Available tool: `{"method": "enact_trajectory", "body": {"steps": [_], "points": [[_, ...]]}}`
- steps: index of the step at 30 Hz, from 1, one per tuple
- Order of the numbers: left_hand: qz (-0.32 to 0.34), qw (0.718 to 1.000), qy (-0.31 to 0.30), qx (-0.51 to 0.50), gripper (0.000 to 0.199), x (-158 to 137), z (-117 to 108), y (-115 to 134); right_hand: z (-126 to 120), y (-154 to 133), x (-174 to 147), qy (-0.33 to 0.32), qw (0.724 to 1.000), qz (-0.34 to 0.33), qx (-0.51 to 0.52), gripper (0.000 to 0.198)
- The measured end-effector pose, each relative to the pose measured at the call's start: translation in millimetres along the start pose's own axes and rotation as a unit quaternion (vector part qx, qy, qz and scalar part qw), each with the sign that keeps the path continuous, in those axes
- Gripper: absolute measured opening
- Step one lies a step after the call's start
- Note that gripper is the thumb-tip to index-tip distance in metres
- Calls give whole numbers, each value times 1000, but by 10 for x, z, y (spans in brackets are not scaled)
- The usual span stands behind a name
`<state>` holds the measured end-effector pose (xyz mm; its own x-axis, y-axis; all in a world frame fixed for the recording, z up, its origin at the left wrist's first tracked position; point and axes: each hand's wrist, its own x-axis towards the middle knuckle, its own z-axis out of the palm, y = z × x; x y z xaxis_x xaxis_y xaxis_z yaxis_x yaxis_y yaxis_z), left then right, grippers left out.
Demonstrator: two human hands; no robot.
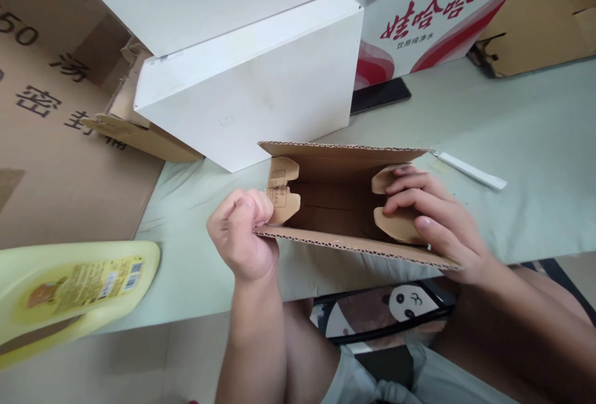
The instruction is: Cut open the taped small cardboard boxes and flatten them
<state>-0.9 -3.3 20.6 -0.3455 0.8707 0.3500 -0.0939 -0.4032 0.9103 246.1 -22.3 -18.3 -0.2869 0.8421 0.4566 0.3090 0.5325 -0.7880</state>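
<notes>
A brown cardboard box stands at the table's near edge with its top side uncovered, so I look down into its dark interior. Small rounded flaps fold inward at its left and right ends. My left hand is closed round the near left corner. My right hand grips the right end, fingers bent over the small flaps and thumb along the near side. Just beyond the right hand, a white slim-handled cutter lies on the green cloth, its tip close to the box's far right corner.
White boxes stand behind, beside a red-and-white printed carton. A dark phone-like slab lies before them. A yellow bottle is at the left, near a large brown carton. More cardboard sits far right.
</notes>
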Motion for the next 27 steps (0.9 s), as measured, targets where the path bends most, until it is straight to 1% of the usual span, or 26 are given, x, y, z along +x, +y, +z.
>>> {"method": "enact_trajectory", "body": {"steps": [6,13,18,27], "points": [[6,1000,-2,3,50,-1,2,-3,5,15,-16,1,1000,0,-7,27],[16,1000,12,17,54,-13,15,-4,33,62,-48,15,1000,-1,-2,27],[7,1000,17,20,56,-10,30,4,29,53,-45,20,1000,5,-9,27],[10,1000,17,16,56,-16,27,2,34,57,-59,23,1000,10,-2,26]]}}
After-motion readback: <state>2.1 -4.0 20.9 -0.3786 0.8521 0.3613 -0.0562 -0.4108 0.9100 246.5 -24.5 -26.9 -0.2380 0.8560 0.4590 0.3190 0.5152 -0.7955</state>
